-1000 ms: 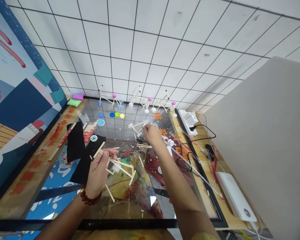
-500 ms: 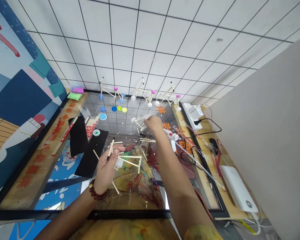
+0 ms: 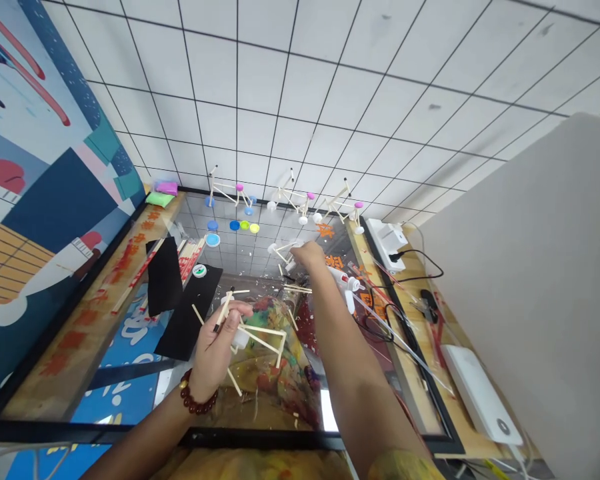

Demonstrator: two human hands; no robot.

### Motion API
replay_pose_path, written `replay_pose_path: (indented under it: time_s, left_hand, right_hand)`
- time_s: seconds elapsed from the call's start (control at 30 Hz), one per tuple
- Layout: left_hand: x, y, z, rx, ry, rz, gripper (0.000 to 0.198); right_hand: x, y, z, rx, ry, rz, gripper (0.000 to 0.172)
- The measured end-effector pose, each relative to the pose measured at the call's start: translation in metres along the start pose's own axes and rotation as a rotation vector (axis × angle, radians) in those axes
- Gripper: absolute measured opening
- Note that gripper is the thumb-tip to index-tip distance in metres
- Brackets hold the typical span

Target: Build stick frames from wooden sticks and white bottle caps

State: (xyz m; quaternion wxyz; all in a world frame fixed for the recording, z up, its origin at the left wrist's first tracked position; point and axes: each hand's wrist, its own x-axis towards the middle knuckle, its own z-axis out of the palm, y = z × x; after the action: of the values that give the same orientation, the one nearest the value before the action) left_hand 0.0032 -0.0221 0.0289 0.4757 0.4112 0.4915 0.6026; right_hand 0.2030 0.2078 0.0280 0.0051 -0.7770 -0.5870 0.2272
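Observation:
My left hand [image 3: 214, 350] is closed around a wooden stick frame [image 3: 263, 330], with a white round piece [image 3: 241, 339] beside the fingers. A short stick with black ends [image 3: 223, 311] stands up at the thumb of that hand. Farther back, my right hand [image 3: 310, 256] has its fingers drawn together at a small stick model with white wheels [image 3: 280, 253]. What lies between those fingertips is hidden. Loose sticks [image 3: 297, 289] lie just in front of the right hand, and a hot glue gun [image 3: 347, 283] rests to its right.
Three finished-looking stick models [image 3: 289, 195] stand along the tiled wall. Coloured caps [image 3: 235, 225], black sheets [image 3: 190, 320] and red-wrapped chopsticks [image 3: 193, 257] lie left. Right are a power strip [image 3: 386, 243], cables, pliers [image 3: 429, 307] and a white box [image 3: 480, 393].
The camera view has tilted, so the table sits slightly lower and farther right. Both hands keep nearly the same places and the left still holds the stick frame.

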Motion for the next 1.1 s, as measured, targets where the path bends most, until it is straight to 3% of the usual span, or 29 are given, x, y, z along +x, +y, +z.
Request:
replay_pose_path:
  time_s: [0.23,0.5,0.63,0.93,1.1]
  left_hand:
    - [-0.003,0.001,-0.001,-0.021,-0.03,-0.024,0.025]
    - [-0.006,0.002,-0.005,-0.017,-0.01,-0.05,0.026]
    - [-0.008,0.004,-0.007,-0.018,-0.033,-0.059,0.026]
    - [-0.011,0.002,-0.008,-0.025,-0.016,-0.087,0.025]
    - [-0.011,0.004,-0.008,-0.032,-0.006,-0.085,0.024]
  right_hand:
    - [-0.006,0.002,-0.003,-0.028,-0.01,-0.068,0.038]
    - [-0.01,-0.012,-0.069,-0.205,0.197,-0.142,0.032]
    - [-0.003,-0.027,-0.085,-0.315,0.222,-0.253,0.033]
    - [0.033,-0.022,-0.042,-0.416,0.005,-0.398,0.021]
    - [0.047,-0.02,-0.034,-0.457,-0.085,-0.462,0.025]
